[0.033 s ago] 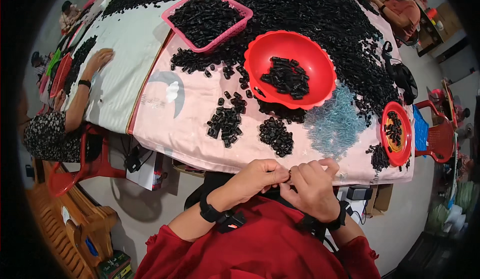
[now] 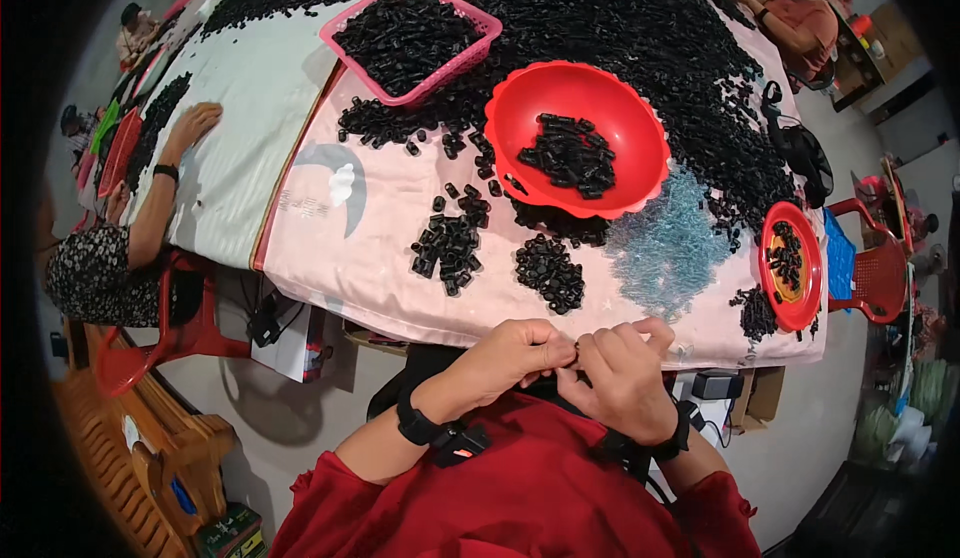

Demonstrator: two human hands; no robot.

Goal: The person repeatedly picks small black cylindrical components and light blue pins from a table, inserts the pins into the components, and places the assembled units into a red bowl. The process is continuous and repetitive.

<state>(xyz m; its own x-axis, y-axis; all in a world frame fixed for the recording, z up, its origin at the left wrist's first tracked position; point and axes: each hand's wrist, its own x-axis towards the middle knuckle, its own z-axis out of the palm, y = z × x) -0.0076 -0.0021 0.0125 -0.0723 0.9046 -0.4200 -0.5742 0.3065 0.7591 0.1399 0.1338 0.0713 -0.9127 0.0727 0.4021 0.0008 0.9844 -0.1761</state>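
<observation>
My left hand and my right hand meet at the table's near edge, both with fingers closed in a pinch. Between the fingertips a small black piece just shows; the fingers hide most of it. Just beyond lie a pile of short black caps and, to its left, a looser pile of black tube-shaped pieces. Thin clear bluish pieces are heaped ahead of my right hand. Farther off, a red scalloped bowl contains several longer black pieces.
A pink basket full of black pieces stands at the back. A huge black heap covers the far table. At right is a red oval tray. Another person's arm rests on the white table at left; another person sits far right.
</observation>
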